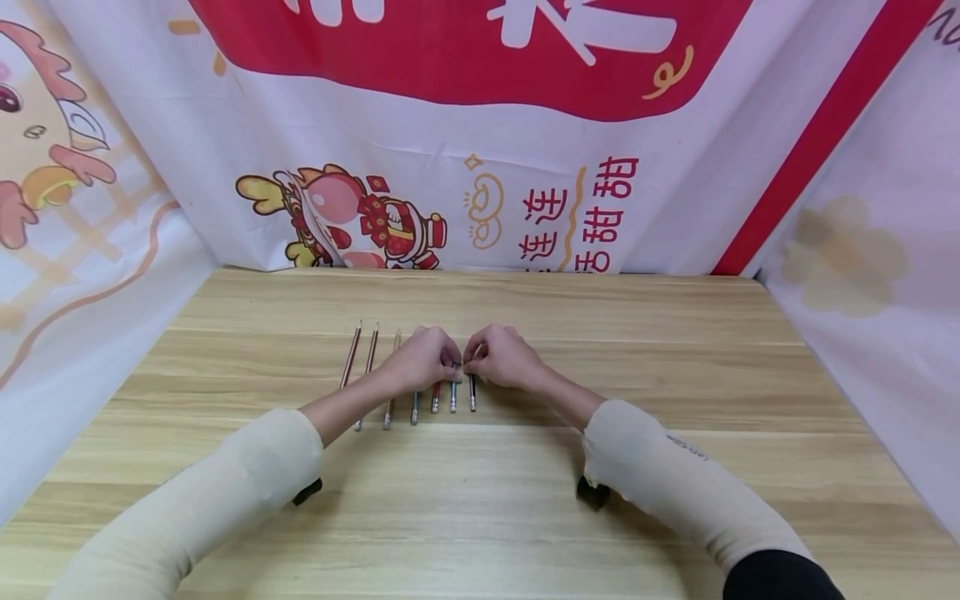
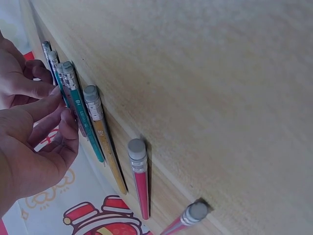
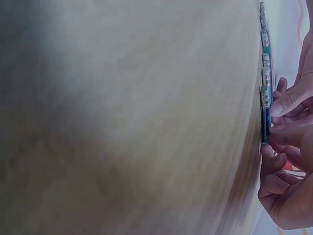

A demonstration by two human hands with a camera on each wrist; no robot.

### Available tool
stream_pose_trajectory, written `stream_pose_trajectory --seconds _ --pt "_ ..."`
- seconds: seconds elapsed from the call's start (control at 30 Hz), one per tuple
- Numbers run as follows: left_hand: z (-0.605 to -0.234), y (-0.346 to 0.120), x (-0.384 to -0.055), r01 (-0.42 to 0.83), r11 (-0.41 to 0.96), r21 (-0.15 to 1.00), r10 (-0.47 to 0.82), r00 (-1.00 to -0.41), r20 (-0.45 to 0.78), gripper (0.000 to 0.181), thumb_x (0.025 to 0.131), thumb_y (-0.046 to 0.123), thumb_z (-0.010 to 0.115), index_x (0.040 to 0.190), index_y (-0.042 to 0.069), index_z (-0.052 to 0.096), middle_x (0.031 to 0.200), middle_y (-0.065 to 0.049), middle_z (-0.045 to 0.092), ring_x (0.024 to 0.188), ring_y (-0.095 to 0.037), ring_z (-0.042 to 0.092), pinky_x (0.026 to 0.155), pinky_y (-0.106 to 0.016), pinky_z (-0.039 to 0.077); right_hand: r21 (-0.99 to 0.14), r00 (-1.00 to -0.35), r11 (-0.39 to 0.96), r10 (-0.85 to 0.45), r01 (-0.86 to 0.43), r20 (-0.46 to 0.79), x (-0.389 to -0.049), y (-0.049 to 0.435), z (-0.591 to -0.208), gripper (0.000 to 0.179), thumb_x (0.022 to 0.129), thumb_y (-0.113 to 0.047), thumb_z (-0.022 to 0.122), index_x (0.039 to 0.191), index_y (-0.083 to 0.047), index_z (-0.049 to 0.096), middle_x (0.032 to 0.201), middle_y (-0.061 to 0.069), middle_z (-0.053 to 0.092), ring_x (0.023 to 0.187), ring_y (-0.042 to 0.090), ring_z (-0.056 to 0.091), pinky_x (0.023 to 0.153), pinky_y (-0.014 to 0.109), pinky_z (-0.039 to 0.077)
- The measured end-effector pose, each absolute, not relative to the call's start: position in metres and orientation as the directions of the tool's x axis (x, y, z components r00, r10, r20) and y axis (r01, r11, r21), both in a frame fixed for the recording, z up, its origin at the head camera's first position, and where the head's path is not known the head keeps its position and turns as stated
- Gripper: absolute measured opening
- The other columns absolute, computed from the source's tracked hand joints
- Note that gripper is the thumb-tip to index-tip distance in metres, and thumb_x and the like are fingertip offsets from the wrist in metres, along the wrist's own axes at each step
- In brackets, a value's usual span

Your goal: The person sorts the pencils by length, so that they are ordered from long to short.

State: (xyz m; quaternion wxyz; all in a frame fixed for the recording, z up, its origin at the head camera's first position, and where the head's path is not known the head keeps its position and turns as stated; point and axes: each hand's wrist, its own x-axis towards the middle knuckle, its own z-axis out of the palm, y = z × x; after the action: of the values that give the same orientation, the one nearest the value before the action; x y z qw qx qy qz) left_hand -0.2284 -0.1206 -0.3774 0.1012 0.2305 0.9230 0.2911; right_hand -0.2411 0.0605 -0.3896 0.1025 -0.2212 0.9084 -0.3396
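Note:
Several eraser-tipped pencils lie in a row on the wooden table, eraser ends toward the person. In the head view my left hand (image 1: 423,360) pinches a light blue pencil (image 1: 453,400) near the row's right end. Beside it, my right hand (image 1: 504,357) pinches the dark blue pencil (image 3: 266,117), the rightmost one. The hands nearly meet, and their fingers cover the far parts of both pencils. Under the left hand and forearm run a red pencil (image 1: 436,400), a green-blue pencil (image 2: 80,105) and a yellow pencil (image 2: 105,134).
Two reddish pencils, a pink pencil (image 2: 141,188) and one more pencil (image 1: 351,357), lie at the row's left end, spaced wider. The table (image 1: 480,508) ends at a printed cloth backdrop (image 1: 420,125), with cloth sides left and right.

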Motion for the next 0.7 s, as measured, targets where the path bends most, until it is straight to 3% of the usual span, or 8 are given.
stream_pose_trajectory --seconds 0.3,0.53,0.7 --pt "-0.378 -0.122 -0.231 0.369 0.714 0.595 0.494 -0.868 -0.055 0.020 0.088 0.008 0.082 0.104 -0.003 0.078 0.081 -0.006 0.074 0.069 -0.014 0.062 0.070 -0.028 0.054 -0.675 -0.876 0.650 -0.481 -0.350 -0.009 -0.241 0.066 -0.389 0.006 0.091 -0.005 0.076 0.095 -0.007 0.080 0.084 0.002 0.075 0.069 0.012 0.061 0.062 0.022 0.047" --pt "-0.371 -0.133 -0.227 0.342 0.717 0.608 0.476 -0.877 -0.068 0.023 0.090 0.004 0.078 0.111 -0.005 0.075 0.092 -0.009 0.074 0.082 -0.019 0.066 0.079 -0.035 0.058 -0.691 -0.877 0.636 -0.480 -0.342 -0.007 -0.236 0.081 -0.384 0.009 0.092 -0.008 0.076 0.100 -0.004 0.078 0.084 0.003 0.072 0.071 0.014 0.061 0.064 0.025 0.051" --pt "-0.368 -0.148 -0.221 0.332 0.739 0.586 0.441 -0.896 -0.047 0.020 0.092 0.006 0.076 0.110 -0.004 0.075 0.090 -0.007 0.072 0.081 -0.019 0.064 0.073 -0.032 0.055 -0.669 -0.877 0.646 -0.480 -0.367 0.018 -0.228 0.103 -0.384 0.010 0.094 -0.010 0.075 0.101 -0.003 0.075 0.082 0.003 0.070 0.071 0.014 0.062 0.065 0.027 0.054"
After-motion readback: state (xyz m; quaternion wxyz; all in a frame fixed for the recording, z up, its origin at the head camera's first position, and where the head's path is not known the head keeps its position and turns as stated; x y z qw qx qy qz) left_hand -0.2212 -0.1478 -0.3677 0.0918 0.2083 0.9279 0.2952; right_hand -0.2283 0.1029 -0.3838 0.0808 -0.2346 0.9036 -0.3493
